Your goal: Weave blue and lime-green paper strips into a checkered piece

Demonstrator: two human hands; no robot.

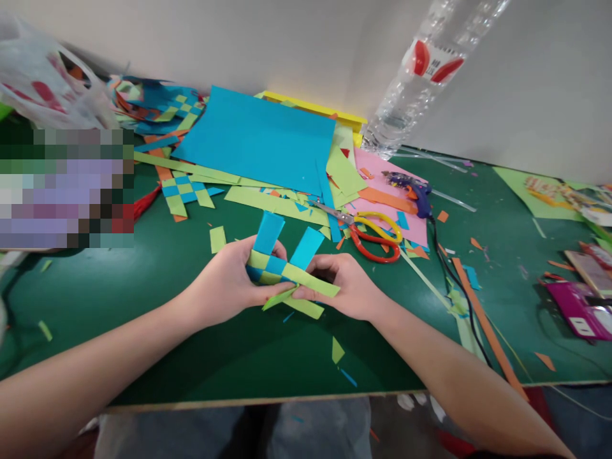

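Paper weave (pixel 275 264) between two hands
Left hand (pixel 228 273) and right hand (pixel 352 287) each have a closed grip on its strips, above the green surface (pixel 191 363), near the scissors (pixel 352 219).

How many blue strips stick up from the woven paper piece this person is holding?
2: one blue strip beside the left hand, another blue strip nearer the right hand. Others may be hidden behind the hands.
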